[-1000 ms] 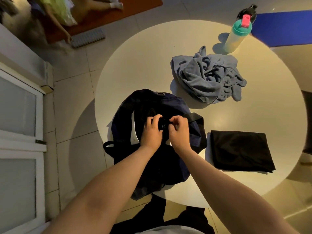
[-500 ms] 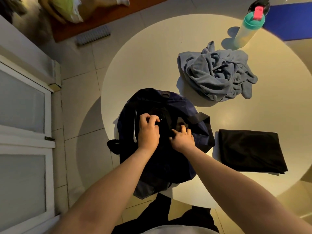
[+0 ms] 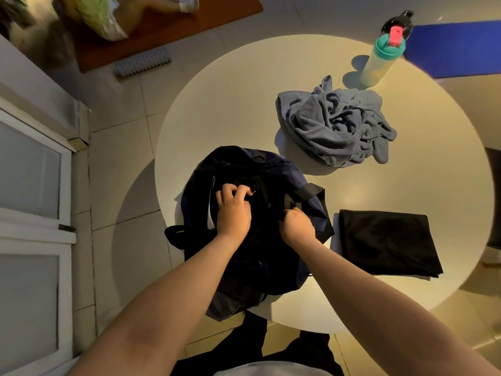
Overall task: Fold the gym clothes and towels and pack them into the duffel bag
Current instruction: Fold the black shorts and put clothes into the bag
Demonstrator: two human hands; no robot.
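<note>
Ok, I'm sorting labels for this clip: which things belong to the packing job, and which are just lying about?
Job in hand: duffel bag, gripped by the left hand and right hand; crumpled grey towel; folded black garment.
Lying about: shaker bottle; orange mat and blue mat on the floor.

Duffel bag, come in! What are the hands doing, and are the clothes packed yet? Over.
Left hand and right hand both grip the duffel bag up top. Gray towel crumpled, black cloth folded, both unpacked on table. Nothing blocking.
</note>
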